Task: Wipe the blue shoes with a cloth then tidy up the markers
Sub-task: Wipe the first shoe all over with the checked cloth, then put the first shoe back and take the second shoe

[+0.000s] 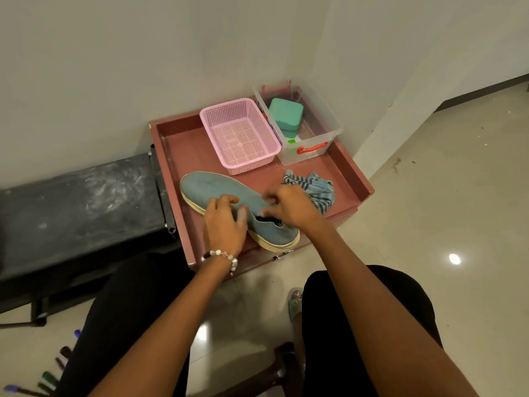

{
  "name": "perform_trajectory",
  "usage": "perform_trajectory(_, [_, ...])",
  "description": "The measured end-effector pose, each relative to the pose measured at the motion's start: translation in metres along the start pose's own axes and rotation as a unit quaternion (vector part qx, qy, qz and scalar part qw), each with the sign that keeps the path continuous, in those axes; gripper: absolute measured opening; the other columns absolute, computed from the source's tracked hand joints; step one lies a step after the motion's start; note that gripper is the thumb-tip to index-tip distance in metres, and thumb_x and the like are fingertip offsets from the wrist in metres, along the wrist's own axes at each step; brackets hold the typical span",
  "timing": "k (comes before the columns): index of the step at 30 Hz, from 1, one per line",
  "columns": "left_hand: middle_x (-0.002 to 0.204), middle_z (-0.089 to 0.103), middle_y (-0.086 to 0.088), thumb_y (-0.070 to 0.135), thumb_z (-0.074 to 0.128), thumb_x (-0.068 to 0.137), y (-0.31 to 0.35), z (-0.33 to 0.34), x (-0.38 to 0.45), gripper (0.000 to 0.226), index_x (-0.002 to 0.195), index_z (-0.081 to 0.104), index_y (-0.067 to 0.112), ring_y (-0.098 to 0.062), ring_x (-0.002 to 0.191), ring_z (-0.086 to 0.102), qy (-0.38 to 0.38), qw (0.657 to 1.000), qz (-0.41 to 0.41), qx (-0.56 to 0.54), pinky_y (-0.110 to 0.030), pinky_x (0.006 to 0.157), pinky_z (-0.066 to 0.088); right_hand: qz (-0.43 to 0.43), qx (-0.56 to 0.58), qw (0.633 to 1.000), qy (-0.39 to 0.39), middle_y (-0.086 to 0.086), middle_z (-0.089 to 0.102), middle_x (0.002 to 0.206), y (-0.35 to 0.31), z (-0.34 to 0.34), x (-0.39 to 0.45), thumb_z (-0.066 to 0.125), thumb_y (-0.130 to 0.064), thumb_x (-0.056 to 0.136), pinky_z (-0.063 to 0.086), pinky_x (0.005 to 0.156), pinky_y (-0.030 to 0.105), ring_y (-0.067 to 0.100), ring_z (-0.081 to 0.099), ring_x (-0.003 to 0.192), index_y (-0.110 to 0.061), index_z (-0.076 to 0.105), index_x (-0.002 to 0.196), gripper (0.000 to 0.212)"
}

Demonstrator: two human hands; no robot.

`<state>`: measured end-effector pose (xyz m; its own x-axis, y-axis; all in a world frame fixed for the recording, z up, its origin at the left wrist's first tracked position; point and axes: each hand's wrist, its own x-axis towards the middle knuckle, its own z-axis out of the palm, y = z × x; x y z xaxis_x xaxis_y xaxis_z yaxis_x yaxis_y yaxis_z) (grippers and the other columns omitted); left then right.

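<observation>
One blue shoe (pixel 217 187) with a pale woven sole lies on its side across the front of a dusty-pink tray table (pixel 183 147), toe pointing far left. My left hand (pixel 223 222) grips the shoe's middle, fingers curled over its upper. My right hand (pixel 289 207) pinches the edge of the shoe's opening near the heel. A crumpled blue-striped cloth (pixel 317 187) lies on the tray just behind my right hand, partly hidden by it. Several markers (pixel 50 379) lie on the floor at the bottom left, beside my left leg.
An empty pink mesh basket (pixel 240 133) and a clear plastic box (pixel 320 118) holding a green case (pixel 286 116) stand at the tray's back. A black bench (pixel 77 202) adjoins the tray on the left. Walls close in behind; tiled floor spreads to the right.
</observation>
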<state>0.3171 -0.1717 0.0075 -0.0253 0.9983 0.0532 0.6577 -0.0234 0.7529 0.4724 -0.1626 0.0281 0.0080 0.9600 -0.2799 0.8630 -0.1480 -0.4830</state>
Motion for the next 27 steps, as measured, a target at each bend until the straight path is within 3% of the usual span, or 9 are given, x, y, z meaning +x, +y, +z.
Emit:
perform_trajectory(3, [0.117, 0.053, -0.017, 0.041, 0.07, 0.08, 0.016, 0.013, -0.009, 0.056, 0.115, 0.047, 0.004, -0.036, 0.103, 0.055, -0.047, 0.988, -0.143, 0.016, -0.036, 0.082, 0.041, 0.024, -0.097, 0.995, -0.018, 0.013, 0.061, 0.099, -0.002, 0.009, 0.004, 0.073, -0.043, 0.077, 0.048, 0.077, 0.034, 0.031, 0.058, 0.095, -0.011, 0.062, 0.098, 0.04])
perform_trajectory(7, [0.118, 0.054, -0.02, 0.039, 0.073, 0.076, 0.022, 0.022, -0.007, 0.067, 0.12, 0.035, 0.005, -0.039, 0.099, 0.057, -0.067, 0.974, -0.214, 0.031, -0.036, 0.073, 0.042, 0.047, -0.15, 0.987, -0.04, 0.018, 0.056, 0.116, -0.005, 0.005, 0.003, 0.075, -0.028, 0.076, 0.048, 0.085, 0.041, 0.037, 0.056, 0.106, -0.005, 0.059, 0.111, 0.045])
perform_trajectory(11, [0.112, 0.06, -0.02, 0.024, 0.07, 0.082, 0.019, 0.012, -0.01, 0.061, 0.126, 0.035, 0.001, -0.039, 0.099, 0.059, -0.067, 0.975, -0.204, 0.053, -0.037, 0.076, 0.045, 0.056, -0.117, 0.991, 0.011, 0.018, 0.063, 0.106, -0.001, 0.003, 0.003, 0.066, -0.014, 0.078, 0.051, 0.08, 0.04, 0.037, 0.061, 0.096, -0.004, 0.064, 0.103, 0.027])
perform_trajectory(13, [0.104, 0.063, -0.018, 0.013, 0.065, 0.083, 0.014, 0.002, -0.018, 0.06, 0.134, 0.035, 0.002, -0.037, 0.097, 0.06, -0.049, 0.981, -0.189, 0.011, -0.036, 0.078, 0.046, 0.059, -0.06, 0.996, 0.035, 0.017, 0.067, 0.085, 0.001, 0.0, -0.001, 0.065, -0.015, 0.073, 0.053, 0.07, 0.036, 0.034, 0.062, 0.079, -0.004, 0.069, 0.087, 0.018])
perform_trajectory(16, [0.082, 0.062, -0.01, 0.002, 0.061, 0.08, 0.006, -0.015, -0.03, 0.06, 0.137, 0.042, 0.006, -0.035, 0.087, 0.063, -0.012, 0.985, -0.163, -0.058, -0.04, 0.079, 0.052, 0.079, 0.011, 0.996, 0.051, 0.012, 0.056, 0.052, -0.004, -0.001, -0.018, 0.064, -0.016, 0.069, 0.045, 0.054, 0.028, 0.029, 0.057, 0.056, 0.0, 0.063, 0.062, 0.017])
perform_trajectory(19, [0.07, 0.055, -0.005, -0.001, 0.058, 0.08, 0.006, -0.038, -0.04, 0.06, 0.138, 0.044, 0.007, -0.032, 0.077, 0.059, -0.022, 0.994, -0.099, -0.05, -0.038, 0.076, 0.05, 0.087, 0.058, 0.993, 0.056, 0.011, 0.055, 0.052, -0.017, 0.003, -0.038, 0.067, -0.021, 0.074, 0.047, 0.052, 0.03, 0.029, 0.059, 0.053, 0.0, 0.057, 0.058, 0.028])
perform_trajectory(22, [0.072, 0.063, -0.016, -0.002, 0.058, 0.08, 0.007, -0.068, -0.052, 0.061, 0.138, 0.044, 0.008, -0.029, 0.073, 0.059, -0.021, 0.998, -0.043, -0.036, -0.034, 0.077, 0.046, 0.07, 0.109, 0.991, 0.034, 0.014, 0.057, 0.052, -0.035, 0.006, -0.064, 0.063, -0.01, 0.079, 0.052, 0.041, 0.033, 0.027, 0.062, 0.043, 0.004, 0.055, 0.057, 0.027])
perform_trajectory(24, [0.086, 0.07, -0.019, 0.0, 0.06, 0.08, 0.005, -0.089, -0.059, 0.059, 0.137, 0.047, 0.01, -0.03, 0.085, 0.064, -0.008, 0.999, -0.034, -0.034, -0.03, 0.081, 0.045, 0.055, 0.144, 0.986, 0.061, 0.014, 0.056, 0.048, -0.05, 0.006, -0.08, 0.06, -0.008, 0.082, 0.051, 0.038, 0.031, 0.023, 0.061, 0.039, 0.003, 0.053, 0.054, 0.031])
perform_trajectory(27, [0.087, 0.07, -0.012, 0.011, 0.061, 0.081, 0.003, -0.12, -0.067, 0.05, 0.131, 0.053, 0.013, -0.028, 0.087, 0.064, 0.028, 0.996, -0.085, -0.018, -0.029, 0.08, 0.048, 0.013, 0.176, 0.973, 0.149, 0.012, 0.058, 0.046, -0.083, 0.009, -0.097, 0.06, -0.017, 0.082, 0.053, 0.048, 0.034, 0.024, 0.06, 0.041, -0.006, 0.05, 0.05, 0.035])
